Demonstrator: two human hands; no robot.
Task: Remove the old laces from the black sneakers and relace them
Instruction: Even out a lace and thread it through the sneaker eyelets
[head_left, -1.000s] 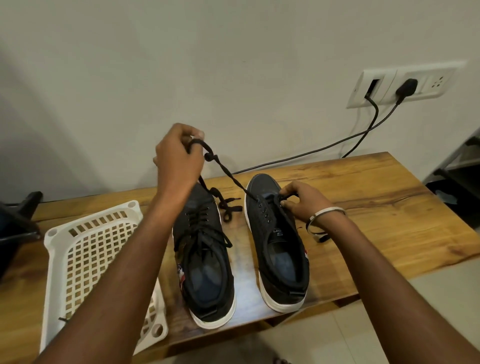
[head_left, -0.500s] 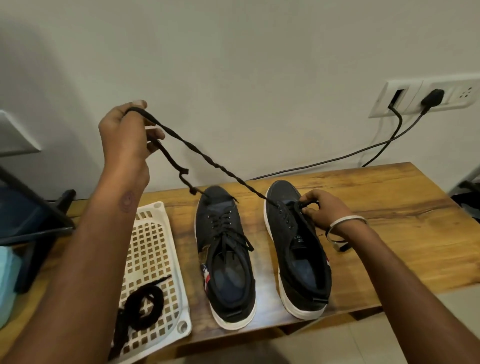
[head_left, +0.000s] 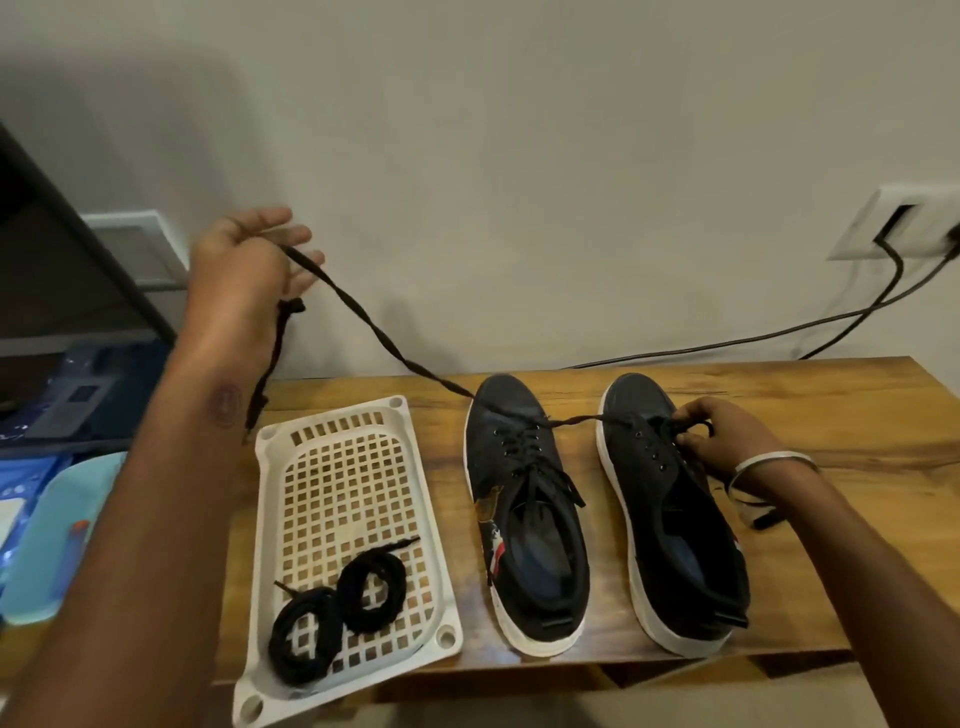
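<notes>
On the wooden table (head_left: 779, 395) two black sneakers stand side by side, toes to the wall. Only the right sneaker (head_left: 670, 519) looks nearly stripped: its lower eyelets show bare, and the old lace (head_left: 363, 317) runs taut and twisted from its upper eyelets, across the toe of the left sneaker (head_left: 524, 514), up to the left hand (head_left: 244, 275). That hand is raised near the wall, fingers loosely curled round the lace, whose free end dangles below the wrist. At the throat of the right sneaker, the right hand (head_left: 722, 436) pinches the tongue or lace with curled fingers, steadying the shoe. By my judgement the task is early: one lace is almost out, the left sneaker remains fully laced, and both shoes need relacing. Two coiled black laces (head_left: 337, 608), likely the replacements, lie in the white plastic basket (head_left: 270, 447) beside the shoes.
</notes>
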